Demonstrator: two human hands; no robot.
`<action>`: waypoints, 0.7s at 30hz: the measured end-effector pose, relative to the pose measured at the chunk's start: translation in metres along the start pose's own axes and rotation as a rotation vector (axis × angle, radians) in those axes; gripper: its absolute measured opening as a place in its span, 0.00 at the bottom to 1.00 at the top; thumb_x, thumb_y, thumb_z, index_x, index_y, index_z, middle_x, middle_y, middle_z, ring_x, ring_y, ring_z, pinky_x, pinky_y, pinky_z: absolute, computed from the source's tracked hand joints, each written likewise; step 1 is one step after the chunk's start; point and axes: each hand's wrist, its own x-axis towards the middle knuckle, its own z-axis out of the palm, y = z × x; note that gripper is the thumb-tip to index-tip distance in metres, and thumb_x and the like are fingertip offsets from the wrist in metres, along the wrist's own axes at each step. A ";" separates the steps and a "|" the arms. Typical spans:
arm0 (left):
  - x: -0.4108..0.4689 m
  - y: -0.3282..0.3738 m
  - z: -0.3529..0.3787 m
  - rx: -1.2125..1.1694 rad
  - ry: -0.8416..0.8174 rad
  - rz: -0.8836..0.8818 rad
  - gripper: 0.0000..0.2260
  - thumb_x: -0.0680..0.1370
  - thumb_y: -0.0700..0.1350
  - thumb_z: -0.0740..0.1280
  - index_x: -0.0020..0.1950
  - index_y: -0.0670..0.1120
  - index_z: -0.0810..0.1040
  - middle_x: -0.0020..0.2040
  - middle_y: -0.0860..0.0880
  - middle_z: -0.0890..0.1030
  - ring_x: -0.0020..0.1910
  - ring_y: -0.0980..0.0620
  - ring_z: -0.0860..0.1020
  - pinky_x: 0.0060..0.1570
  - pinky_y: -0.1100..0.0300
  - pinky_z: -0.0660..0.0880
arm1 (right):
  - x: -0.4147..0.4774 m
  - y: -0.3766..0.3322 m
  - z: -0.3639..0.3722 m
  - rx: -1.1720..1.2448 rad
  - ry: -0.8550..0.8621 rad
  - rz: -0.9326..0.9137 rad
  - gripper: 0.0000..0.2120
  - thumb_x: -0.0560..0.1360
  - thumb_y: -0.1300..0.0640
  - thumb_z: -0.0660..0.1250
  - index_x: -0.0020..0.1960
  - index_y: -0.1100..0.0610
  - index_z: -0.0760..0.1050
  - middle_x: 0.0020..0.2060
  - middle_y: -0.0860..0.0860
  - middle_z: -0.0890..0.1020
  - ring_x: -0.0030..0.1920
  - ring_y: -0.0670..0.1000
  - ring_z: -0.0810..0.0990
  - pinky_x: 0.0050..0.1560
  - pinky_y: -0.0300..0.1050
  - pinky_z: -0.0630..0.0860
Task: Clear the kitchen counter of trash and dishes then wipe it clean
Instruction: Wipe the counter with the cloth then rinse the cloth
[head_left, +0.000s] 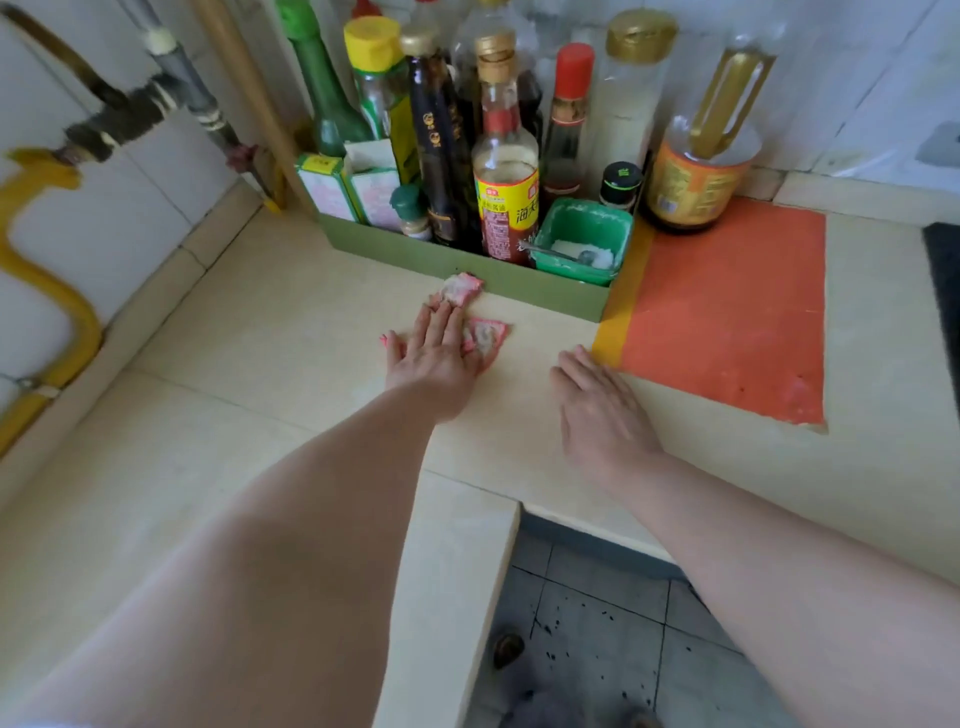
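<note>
A pink and white rag (485, 335) lies flat on the cream tiled counter (260, 332), just in front of the green condiment box. My left hand (434, 358) presses on the rag with straight fingers, and rag corners stick out beyond my fingertips and to the right. To the right, my right hand (602, 405) rests flat on the bare counter, holding nothing, with its fingertips near the yellow edge of the orange mat (727, 312).
A green box (467, 265) crammed with sauce and oil bottles stands at the back, holding a green salt tub (582, 241) with a spoon. A big oil bottle (701, 156) sits on the mat. Yellow gas hose (47, 291) at left. Counter edge drops to floor (597, 623).
</note>
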 end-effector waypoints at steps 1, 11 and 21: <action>-0.004 -0.007 0.001 -0.010 0.003 -0.036 0.28 0.83 0.55 0.46 0.80 0.50 0.41 0.80 0.53 0.41 0.78 0.53 0.38 0.75 0.41 0.40 | 0.003 -0.008 0.001 0.006 -0.004 -0.034 0.28 0.78 0.67 0.50 0.77 0.57 0.53 0.78 0.49 0.50 0.78 0.48 0.44 0.76 0.44 0.42; -0.100 -0.077 0.018 -0.112 0.020 -0.360 0.30 0.82 0.57 0.46 0.79 0.50 0.39 0.80 0.53 0.38 0.78 0.53 0.36 0.73 0.40 0.37 | 0.007 -0.084 0.016 -0.022 -0.111 -0.277 0.29 0.76 0.66 0.51 0.77 0.61 0.53 0.78 0.52 0.51 0.78 0.49 0.45 0.76 0.43 0.45; -0.283 -0.135 0.055 -0.266 -0.001 -0.956 0.31 0.81 0.60 0.47 0.79 0.49 0.38 0.79 0.51 0.36 0.78 0.51 0.35 0.74 0.40 0.38 | -0.037 -0.121 0.032 0.027 -0.216 -0.512 0.30 0.75 0.70 0.50 0.77 0.60 0.54 0.78 0.49 0.52 0.78 0.48 0.45 0.77 0.43 0.47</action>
